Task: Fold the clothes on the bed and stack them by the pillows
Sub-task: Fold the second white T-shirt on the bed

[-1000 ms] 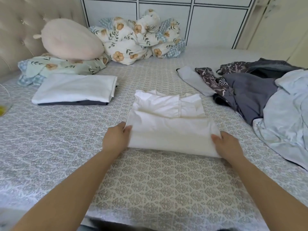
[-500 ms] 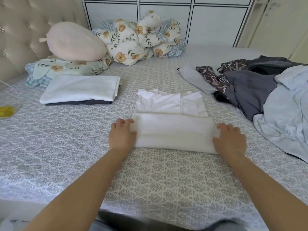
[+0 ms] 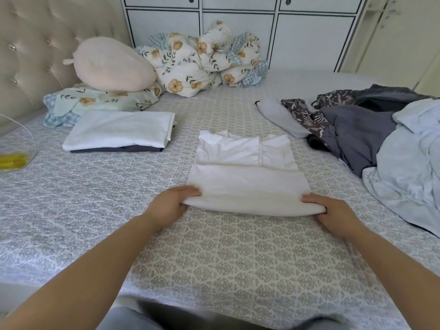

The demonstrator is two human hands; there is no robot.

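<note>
A white shirt, partly folded, lies in the middle of the bed. My left hand grips its near left corner, thumb under the folded edge. My right hand grips the near right corner the same way, and the near edge is lifted slightly off the sheet. A stack of folded clothes, white on top and dark below, sits at the left beside a floral pillow and a pink plush pillow. A pile of unfolded clothes in grey, patterned and pale blue covers the right side.
A bundled floral duvet lies at the back against white cupboards. A tufted headboard runs along the left. A clear container with something yellow sits at the left edge. Patterned sheet stretches toward me.
Both hands went from lying flat on the shirt's near corners to gripping them with thumbs underneath. The near edge has lifted a little.
</note>
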